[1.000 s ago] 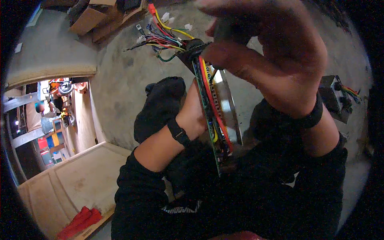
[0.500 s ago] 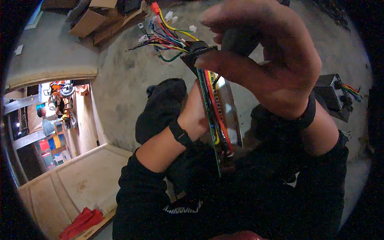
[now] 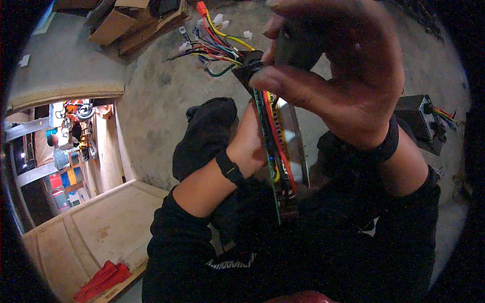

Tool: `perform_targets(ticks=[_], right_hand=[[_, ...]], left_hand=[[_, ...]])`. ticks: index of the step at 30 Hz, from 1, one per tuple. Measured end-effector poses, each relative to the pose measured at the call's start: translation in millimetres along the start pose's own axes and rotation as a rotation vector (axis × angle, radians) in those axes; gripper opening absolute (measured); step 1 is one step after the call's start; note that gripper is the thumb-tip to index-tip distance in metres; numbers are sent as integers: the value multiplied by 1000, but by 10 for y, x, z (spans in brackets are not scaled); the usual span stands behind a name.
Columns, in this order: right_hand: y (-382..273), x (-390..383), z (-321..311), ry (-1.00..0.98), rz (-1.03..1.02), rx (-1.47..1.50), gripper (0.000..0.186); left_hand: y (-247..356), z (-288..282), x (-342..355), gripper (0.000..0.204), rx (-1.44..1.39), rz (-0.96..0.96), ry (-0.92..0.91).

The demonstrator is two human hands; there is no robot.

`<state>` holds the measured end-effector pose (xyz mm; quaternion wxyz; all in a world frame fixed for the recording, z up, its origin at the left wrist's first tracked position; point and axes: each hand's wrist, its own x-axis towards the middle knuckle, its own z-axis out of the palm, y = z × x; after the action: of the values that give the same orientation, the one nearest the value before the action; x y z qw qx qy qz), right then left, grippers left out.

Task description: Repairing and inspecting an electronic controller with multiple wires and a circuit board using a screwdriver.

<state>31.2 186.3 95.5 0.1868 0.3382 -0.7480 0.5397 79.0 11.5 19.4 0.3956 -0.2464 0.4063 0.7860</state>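
A long circuit board [image 3: 268, 156] stands nearly on edge before me, with red and yellow wires and small parts along its side and a metal plate [image 3: 299, 151] beside it. My left hand [image 3: 251, 136] holds it from behind, its fingers mostly hidden by the board. At the top end sits a black end piece [image 3: 247, 68], and a bundle of coloured wires with connectors [image 3: 217, 48] fans out of it to the upper left. My right hand [image 3: 353, 91] is curled there, its thumb pressed on the end piece. Something dark fills the curl of its fingers; its shape is unclear.
A metal-cased box with coloured wires [image 3: 417, 118] rests on the concrete floor [image 3: 151, 96] at the right. Cardboard [image 3: 126, 25] is piled at the upper left. On the wooden panel [image 3: 108, 209] at the lower left lies a red cloth [image 3: 103, 280]. A doorway opens onto a lit, cluttered space.
The board, wires and end piece have shifted slightly to the right and down in view. My right fingers have moved up a little, while the thumb stays at the end piece.
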Motion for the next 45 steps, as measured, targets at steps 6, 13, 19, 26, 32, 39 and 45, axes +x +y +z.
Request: perform_targets(ticks=[6, 13, 19, 26, 32, 39, 45], right_hand=[[10, -19, -11, 1, 0, 1, 54], [-9, -22, 11, 3, -12, 2, 54], [-3, -35, 1, 9, -13, -3, 54], [-18, -60, 31, 12, -19, -10, 54], [-78, 11, 108, 24, -65, 13, 54], [-52, 17, 65, 9, -56, -10, 54], [-53, 29, 49, 13, -57, -12, 54]], left_hand=[[-92, -34, -42, 55, -22, 230, -204], [-47, 78, 86, 48, -17, 100, -1], [-50, 19, 64, 63, -50, 68, -43], [-46, 19, -129, 61, 86, 140, -143], [-53, 171, -133, 43, 21, 86, 8], [-49, 3, -60, 43, -56, 152, 39], [-36, 3, 0, 58, 52, 31, -11]])
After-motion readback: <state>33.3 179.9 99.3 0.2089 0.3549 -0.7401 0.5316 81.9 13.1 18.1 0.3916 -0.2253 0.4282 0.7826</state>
